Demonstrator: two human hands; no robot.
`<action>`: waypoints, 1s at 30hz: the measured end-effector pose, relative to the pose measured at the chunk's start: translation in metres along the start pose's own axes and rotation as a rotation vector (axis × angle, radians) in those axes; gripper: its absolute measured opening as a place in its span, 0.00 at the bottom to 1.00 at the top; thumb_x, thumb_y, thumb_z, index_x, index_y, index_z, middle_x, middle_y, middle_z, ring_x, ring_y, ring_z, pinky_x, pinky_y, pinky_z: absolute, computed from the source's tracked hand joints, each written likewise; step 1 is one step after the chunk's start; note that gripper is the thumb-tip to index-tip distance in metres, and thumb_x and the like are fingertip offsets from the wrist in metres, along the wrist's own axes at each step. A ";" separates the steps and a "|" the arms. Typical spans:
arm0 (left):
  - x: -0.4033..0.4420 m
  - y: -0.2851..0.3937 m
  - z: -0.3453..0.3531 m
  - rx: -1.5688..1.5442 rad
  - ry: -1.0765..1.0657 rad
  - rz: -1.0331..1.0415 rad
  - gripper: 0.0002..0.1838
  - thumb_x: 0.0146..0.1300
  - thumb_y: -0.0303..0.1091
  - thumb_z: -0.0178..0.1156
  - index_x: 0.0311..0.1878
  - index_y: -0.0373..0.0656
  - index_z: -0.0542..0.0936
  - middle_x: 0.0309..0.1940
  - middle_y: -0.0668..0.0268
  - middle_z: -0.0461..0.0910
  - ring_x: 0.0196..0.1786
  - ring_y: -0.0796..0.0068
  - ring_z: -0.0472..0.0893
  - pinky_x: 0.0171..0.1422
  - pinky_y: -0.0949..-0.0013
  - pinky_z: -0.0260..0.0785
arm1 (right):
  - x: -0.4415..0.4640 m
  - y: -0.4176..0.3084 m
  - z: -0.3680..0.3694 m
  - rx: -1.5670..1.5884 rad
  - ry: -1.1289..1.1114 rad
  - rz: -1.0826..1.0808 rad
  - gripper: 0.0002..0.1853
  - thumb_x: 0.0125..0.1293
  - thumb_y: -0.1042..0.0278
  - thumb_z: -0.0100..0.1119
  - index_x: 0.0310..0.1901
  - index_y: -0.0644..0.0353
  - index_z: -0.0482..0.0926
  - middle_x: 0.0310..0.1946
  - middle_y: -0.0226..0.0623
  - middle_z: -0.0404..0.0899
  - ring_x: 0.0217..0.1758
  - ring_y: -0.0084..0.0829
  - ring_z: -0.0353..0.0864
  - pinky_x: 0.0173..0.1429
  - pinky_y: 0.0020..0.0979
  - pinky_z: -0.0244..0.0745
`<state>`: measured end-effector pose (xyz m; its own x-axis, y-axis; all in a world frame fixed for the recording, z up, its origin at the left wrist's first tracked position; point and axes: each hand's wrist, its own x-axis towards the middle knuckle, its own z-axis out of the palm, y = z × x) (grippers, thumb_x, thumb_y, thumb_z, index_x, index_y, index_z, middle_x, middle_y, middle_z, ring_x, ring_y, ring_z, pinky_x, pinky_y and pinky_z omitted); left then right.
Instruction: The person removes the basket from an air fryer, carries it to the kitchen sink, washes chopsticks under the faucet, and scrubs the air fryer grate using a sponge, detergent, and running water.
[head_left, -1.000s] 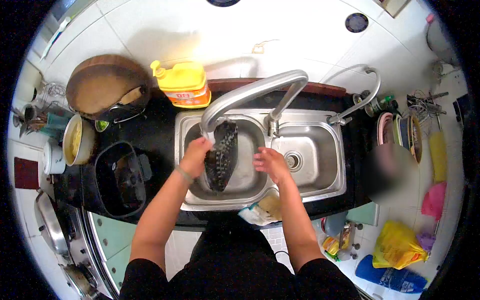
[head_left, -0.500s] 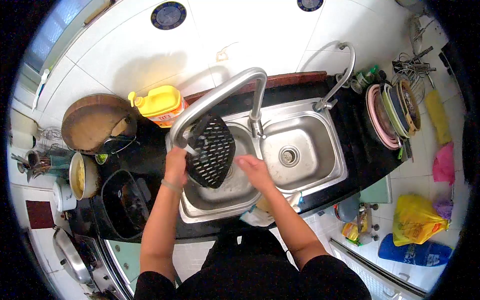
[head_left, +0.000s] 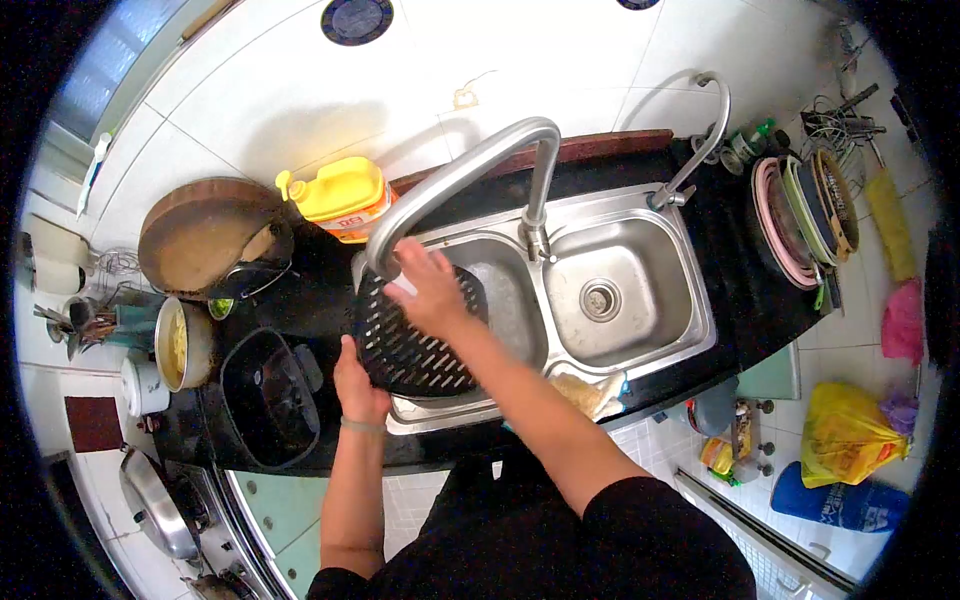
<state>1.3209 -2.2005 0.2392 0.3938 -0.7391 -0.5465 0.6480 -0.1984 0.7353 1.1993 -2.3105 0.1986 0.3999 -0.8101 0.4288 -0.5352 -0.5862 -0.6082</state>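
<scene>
A black slotted tray (head_left: pixel 405 350) is tilted over the left sink basin (head_left: pixel 515 290), under the end of the large curved faucet (head_left: pixel 470 165). My left hand (head_left: pixel 360 385) grips its lower left edge, with the thumb pointing up. Across the upper part of the tray lies my right hand (head_left: pixel 432 290), its fingers spread near the faucet's mouth. A pale strip, water or part of the spout, shows beside those fingers; I cannot make out which.
Left of the sink sits a black basket (head_left: pixel 270 400). Behind are a yellow jug (head_left: pixel 345 195) and a round wooden board (head_left: pixel 205 240). A cloth (head_left: pixel 590 395) lies on the sink's front edge. Plates (head_left: pixel 780 225) stand in a rack at right.
The tray has turned its slotted face more upward and come nearer the front left. My right hand has moved left onto it, and my left hand has shifted down to its lower edge.
</scene>
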 end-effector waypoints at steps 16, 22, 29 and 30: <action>0.013 -0.030 0.007 -0.088 0.016 0.057 0.19 0.69 0.43 0.41 0.47 0.37 0.73 0.44 0.62 0.76 0.45 0.68 0.76 0.51 0.65 0.69 | -0.049 -0.051 0.000 0.198 -0.101 0.030 0.28 0.61 0.61 0.47 0.63 0.58 0.59 0.64 0.41 0.56 0.68 0.41 0.53 0.68 0.48 0.43; 0.001 -0.024 -0.009 -0.041 -0.068 0.043 0.20 0.69 0.43 0.41 0.49 0.36 0.72 0.44 0.63 0.77 0.44 0.70 0.77 0.51 0.66 0.68 | -0.042 0.059 0.015 0.115 -0.035 0.414 0.25 0.63 0.54 0.45 0.58 0.60 0.67 0.57 0.48 0.66 0.62 0.43 0.63 0.63 0.37 0.60; -0.014 -0.050 -0.036 1.231 -0.360 0.850 0.08 0.57 0.30 0.56 0.24 0.39 0.76 0.20 0.62 0.75 0.22 0.71 0.74 0.28 0.69 0.64 | -0.107 0.063 -0.031 1.212 -0.008 1.457 0.28 0.65 0.49 0.46 0.58 0.65 0.65 0.52 0.45 0.72 0.54 0.39 0.73 0.53 0.36 0.70; -0.016 -0.053 -0.038 1.440 -0.537 0.957 0.07 0.54 0.30 0.59 0.23 0.40 0.75 0.21 0.63 0.75 0.23 0.69 0.74 0.28 0.69 0.65 | -0.107 0.061 -0.039 1.367 -0.145 1.382 0.30 0.63 0.50 0.50 0.58 0.66 0.64 0.50 0.43 0.73 0.51 0.37 0.74 0.51 0.34 0.71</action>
<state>1.3049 -2.1532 0.1939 -0.1686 -0.9674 0.1892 -0.7774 0.2485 0.5778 1.0949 -2.2600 0.1411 0.3653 -0.5801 -0.7280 0.3325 0.8118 -0.4800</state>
